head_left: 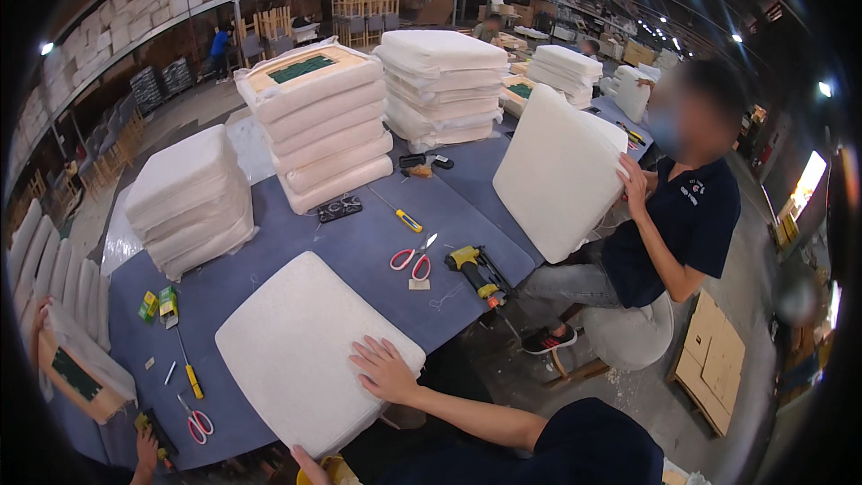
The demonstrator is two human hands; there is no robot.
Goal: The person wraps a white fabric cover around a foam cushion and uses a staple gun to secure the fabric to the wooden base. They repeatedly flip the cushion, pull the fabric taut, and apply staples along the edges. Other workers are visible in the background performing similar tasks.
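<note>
A white fabric-covered seat cushion (314, 350) stands tilted at the near edge of the blue-grey table, its broad face toward me. My right hand (386, 370) lies flat on its right side, fingers spread. At the cushion's bottom corner, part of my left hand (310, 467) shows; most of it is cut off by the lower edge, so its grip is hidden. Close beside it is a yellow object (338, 471), too cropped to name. Beyond the cushion lie red-handled scissors (413, 260), a yellow-handled screwdriver (408, 218) and a yellow-black staple gun (476, 271).
Stacked white cushions (319, 121) line the table's far side. At right, a seated co-worker (673, 216) holds another cushion (557, 171) upright. At left, another person's hand (146, 449) is by a staple gun, near scissors (198, 425) and a screwdriver (193, 379).
</note>
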